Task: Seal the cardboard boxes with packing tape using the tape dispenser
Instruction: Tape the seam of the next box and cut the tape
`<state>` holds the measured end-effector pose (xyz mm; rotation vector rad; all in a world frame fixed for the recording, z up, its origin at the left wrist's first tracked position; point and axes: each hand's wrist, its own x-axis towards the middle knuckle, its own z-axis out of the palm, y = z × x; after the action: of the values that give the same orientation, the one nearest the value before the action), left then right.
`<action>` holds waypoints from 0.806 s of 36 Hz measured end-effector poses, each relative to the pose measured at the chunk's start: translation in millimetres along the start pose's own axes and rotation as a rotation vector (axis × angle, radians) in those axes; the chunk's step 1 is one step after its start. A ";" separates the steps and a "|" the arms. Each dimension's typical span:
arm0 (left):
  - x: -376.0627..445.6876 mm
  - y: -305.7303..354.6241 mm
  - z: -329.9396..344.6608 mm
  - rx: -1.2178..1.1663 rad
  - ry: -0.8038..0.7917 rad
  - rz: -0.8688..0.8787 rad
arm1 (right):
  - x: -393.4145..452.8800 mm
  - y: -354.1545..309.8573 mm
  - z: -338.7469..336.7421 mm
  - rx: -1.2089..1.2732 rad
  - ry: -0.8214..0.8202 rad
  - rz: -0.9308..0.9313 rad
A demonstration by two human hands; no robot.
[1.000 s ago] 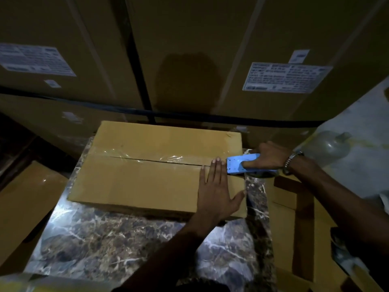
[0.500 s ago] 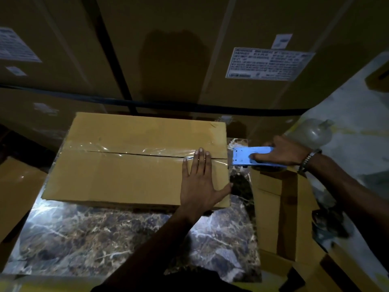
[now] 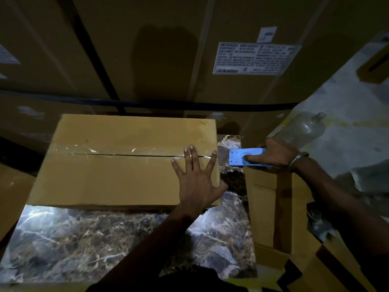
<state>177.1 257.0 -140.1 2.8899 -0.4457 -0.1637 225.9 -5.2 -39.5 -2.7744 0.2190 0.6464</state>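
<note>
While the marble-patterned table (image 3: 84, 239) is lying nearest to the camera, the cardboard box (image 3: 117, 178) is sitting on it, with clear tape (image 3: 105, 149) along its seam. The left hand (image 3: 196, 182) is pressing flat, fingers spread wide, near the box's right end. Just beside this end, the right hand (image 3: 275, 154) is gripping the blue tape dispenser (image 3: 245, 157). Behind, large cartons (image 3: 168, 49) are standing.

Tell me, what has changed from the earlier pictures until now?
The right hand has pulled the blue tape dispenser rightward, off the box edge. The left hand stays flat on the box, fingers now spread wider. The box stays on the marble table.
</note>
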 end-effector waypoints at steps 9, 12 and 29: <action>-1.6 0.1 1.8 0.001 0.029 0.047 | 11.2 -23.5 18.0 -0.054 0.006 -0.011; -2.0 -1.2 1.4 0.009 0.032 0.053 | 8.1 -37.8 16.7 -0.113 0.052 -0.065; -2.4 -0.5 0.8 0.017 0.029 0.058 | -9.1 -84.3 64.7 -0.451 0.301 -0.082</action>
<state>174.9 258.0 -140.8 2.8884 -0.5278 -0.1093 209.1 95.4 -71.0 -3.2894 0.0173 0.2779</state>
